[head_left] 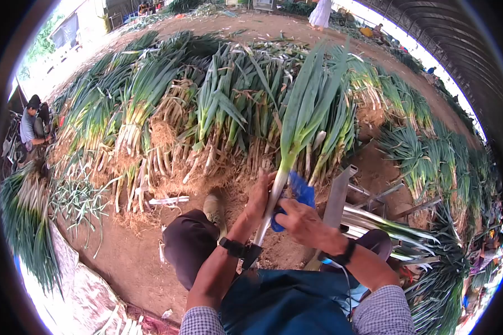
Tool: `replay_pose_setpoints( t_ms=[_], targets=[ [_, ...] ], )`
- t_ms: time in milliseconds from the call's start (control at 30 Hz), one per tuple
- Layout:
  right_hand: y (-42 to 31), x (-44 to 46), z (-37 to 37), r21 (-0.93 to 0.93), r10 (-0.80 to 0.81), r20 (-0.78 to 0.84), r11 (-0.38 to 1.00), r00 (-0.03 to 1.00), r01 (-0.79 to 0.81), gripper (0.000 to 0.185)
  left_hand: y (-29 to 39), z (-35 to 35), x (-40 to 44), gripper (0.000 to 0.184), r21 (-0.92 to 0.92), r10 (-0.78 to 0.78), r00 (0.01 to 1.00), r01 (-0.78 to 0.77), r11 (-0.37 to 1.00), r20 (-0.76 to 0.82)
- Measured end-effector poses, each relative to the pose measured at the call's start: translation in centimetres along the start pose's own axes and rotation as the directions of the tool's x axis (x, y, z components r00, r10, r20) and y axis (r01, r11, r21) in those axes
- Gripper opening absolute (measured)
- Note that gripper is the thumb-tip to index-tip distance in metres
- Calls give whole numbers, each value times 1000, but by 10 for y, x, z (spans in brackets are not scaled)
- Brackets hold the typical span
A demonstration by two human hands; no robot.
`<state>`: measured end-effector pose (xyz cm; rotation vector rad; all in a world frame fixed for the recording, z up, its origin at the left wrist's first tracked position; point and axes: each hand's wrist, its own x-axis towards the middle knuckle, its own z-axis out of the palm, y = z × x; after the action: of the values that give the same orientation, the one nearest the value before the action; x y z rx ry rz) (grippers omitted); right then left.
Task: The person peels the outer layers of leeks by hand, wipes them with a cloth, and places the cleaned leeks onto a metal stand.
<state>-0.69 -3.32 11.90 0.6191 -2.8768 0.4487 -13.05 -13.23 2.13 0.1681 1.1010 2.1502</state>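
Note:
A long leek (276, 192) stands tilted in front of me, its green leaves fanned upward and its white stem running down between my hands. My left hand (257, 198) is closed round the stem from the left. On the other side, my right hand (307, 223) has its fingers curled against the stem. Crumpled blue plastic (303, 188) shows behind and below the right hand's fingers, apparently gripped there. By my left wrist, near the stem's lower end, is a dark flat piece (252, 255) whose kind I cannot make out.
Bundled leeks (131, 123) lie heaped across the ground ahead. A metal frame (338, 195) stands right of my hands, with loose leeks (385, 226) beside it. Trimmings (78, 195) lie at left. Another person (29, 125) sits at far left.

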Motion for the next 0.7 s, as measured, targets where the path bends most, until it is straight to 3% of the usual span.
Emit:
replay_pose_setpoints(
  t_ms=[67, 100, 133, 200, 233, 300, 367, 400, 433, 500, 533, 700],
  targets=[
    [6, -19, -26, 341, 49, 23, 938, 999, -54, 13, 27, 7, -22, 78, 97, -27, 994, 17, 995, 108],
    [9, -23, -52, 367, 324, 48, 874, 945, -318, 19, 28, 9, -25, 76, 161, 31, 994, -49, 986, 109],
    [16, -24, -82, 386, 567, 74, 742, 820, -548, 25, 30, 11, -26, 73, 172, 49, 989, -73, 982, 137],
    [32, -33, -122, 327, 761, -189, 645, 620, -691, 27, 34, 16, -37, 67, 226, 99, 977, -142, 964, 191],
    [48, -48, -137, 515, 705, -258, 679, 660, -524, 33, 40, 21, -46, 64, 267, 136, 965, -194, 944, 224],
    [53, -51, -143, 586, 683, -400, 703, 611, -403, 35, 60, 37, -48, 57, 275, 197, 935, -281, 919, 296],
    [58, -49, -115, 459, 702, -355, 706, 618, -539, 40, 73, 60, -45, 52, 215, 211, 911, -299, 929, 355],
    [57, -46, -100, 386, 711, -331, 702, 621, -598, 43, 77, 72, -36, 44, 193, 299, 884, -383, 903, 360],
    [48, -39, -91, 405, 725, -224, 677, 651, -615, 44, 73, 72, -29, 42, 252, 294, 878, -403, 880, 378],
    [28, -26, -78, 430, 639, -347, 759, 686, -490, 43, 62, 66, -9, 39, 373, 278, 869, -438, 818, 409],
    [28, -26, -78, 454, 636, -379, 761, 672, -465, 41, 63, 70, -17, 37, 367, 240, 914, -357, 859, 328],
    [29, -16, -85, 493, 589, -620, 807, 519, -326, 38, 33, 52, -6, 33, 490, 410, 845, -533, 690, 342]
  ],
)
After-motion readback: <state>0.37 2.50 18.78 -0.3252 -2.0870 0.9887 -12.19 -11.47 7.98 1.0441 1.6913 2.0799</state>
